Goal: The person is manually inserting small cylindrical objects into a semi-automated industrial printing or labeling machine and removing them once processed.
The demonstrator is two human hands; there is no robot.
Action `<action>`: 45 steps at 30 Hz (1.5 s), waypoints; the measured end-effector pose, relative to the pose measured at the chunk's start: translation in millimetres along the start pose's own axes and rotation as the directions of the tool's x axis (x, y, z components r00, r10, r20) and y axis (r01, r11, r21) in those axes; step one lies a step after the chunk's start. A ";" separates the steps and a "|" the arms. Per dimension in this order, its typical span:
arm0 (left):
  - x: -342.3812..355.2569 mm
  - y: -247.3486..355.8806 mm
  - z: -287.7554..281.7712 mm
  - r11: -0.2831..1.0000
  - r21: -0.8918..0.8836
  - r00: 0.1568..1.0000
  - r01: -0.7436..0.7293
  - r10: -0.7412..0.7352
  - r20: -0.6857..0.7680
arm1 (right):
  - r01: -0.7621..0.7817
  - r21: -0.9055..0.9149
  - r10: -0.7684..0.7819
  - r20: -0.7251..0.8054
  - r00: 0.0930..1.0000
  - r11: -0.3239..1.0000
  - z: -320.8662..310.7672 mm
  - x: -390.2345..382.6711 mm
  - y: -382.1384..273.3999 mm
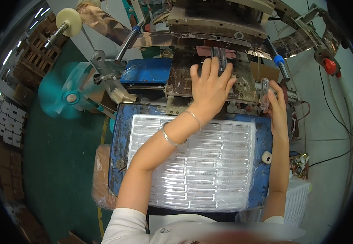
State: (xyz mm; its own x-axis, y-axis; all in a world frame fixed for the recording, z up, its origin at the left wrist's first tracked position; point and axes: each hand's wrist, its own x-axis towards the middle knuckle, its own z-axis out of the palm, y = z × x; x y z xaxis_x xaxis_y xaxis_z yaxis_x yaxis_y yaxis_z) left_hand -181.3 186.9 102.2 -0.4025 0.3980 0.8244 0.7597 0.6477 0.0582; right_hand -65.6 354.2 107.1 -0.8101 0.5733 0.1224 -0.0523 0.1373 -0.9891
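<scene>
My right hand [278, 101] holds a clear, slim plastic case [265, 94] upright between thumb and fingers, beside the right edge of the press bed. Reaching across to the metal press bed [180, 77], my left hand [209, 87] has its fingers around the near end of another clear plastic case [220, 57]. That piece lies lengthwise on a pink pad [203, 51] under the raised press head [217, 28]. The left fingers partly hide its near end. Below my arms, a white tray [132, 136] holds rows of similar clear cases.
The tray rests on a worn blue table [262, 138], with a small white earbud-case-like object [266, 157] at right. Foil [103, 20] runs through the press between rollers. A blue metal block [148, 70] sits left of the bed. A green fan [70, 96] spins at left.
</scene>
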 end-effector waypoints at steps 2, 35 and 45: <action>5.9 -3.7 4.3 0.999 0.044 0.999 -0.016 0.018 -0.036 | 0.026 -0.019 -0.026 0.002 1.000 0.999 12.5 14.7 -2.3; -192.2 52.2 -104.1 0.502 -0.860 0.888 -0.096 0.434 0.154 | 0.238 -0.072 -0.233 0.062 0.970 0.969 123.4 82.6 -14.1; -189.3 49.2 -95.4 0.631 -0.776 0.899 0.004 0.337 0.279 | 0.226 -0.115 -0.215 0.100 0.971 0.967 119.3 87.8 -11.7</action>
State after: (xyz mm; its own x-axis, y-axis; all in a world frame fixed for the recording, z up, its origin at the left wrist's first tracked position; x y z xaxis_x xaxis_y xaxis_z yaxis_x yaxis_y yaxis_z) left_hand -19.0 81.4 2.7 -0.2482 0.7573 0.6041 0.8741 -0.0938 0.4767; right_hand -205.8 306.6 119.7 -0.8344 0.4464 0.3233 -0.1664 0.3551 -0.9199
